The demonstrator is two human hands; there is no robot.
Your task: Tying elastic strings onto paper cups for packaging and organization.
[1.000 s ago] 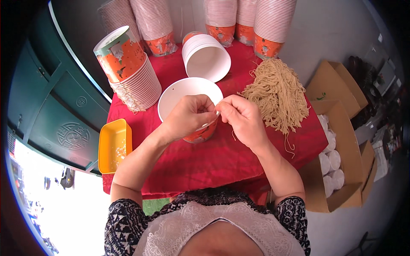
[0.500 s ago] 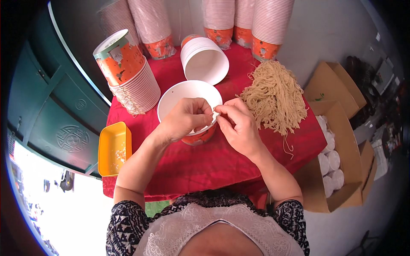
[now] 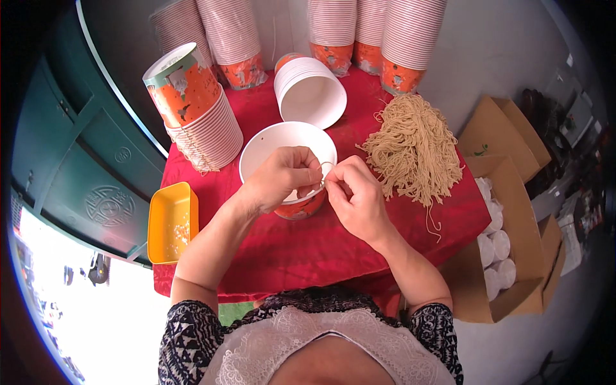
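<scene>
A paper bucket (image 3: pixel 266 149), white inside and orange outside, stands upright on the red-covered table in front of me. Over its right rim my left hand (image 3: pixel 287 174) is closed in a pinch on a thin beige string (image 3: pixel 328 164). Just to the right, the curled fingers of my right hand (image 3: pixel 357 196) pinch the same string, which bows up in a small loop between both hands. Part of the string is hidden by the fingers. A heap of loose beige strings (image 3: pixel 414 154) lies right of the bucket.
Behind the bucket, a nested stack of buckets (image 3: pixel 311 96) lies on its side. An inverted stack with strings (image 3: pixel 199 122) stands left, above a yellow tray (image 3: pixel 154 224). Wrapped stacks (image 3: pixel 410 38) line the wall. A cardboard box (image 3: pixel 520 224) holding white rolls (image 3: pixel 497 247) sits right of the table.
The fingers of my right hand have curled in more, and a small loop of string now shows above the rim. The whole view has shifted slightly.
</scene>
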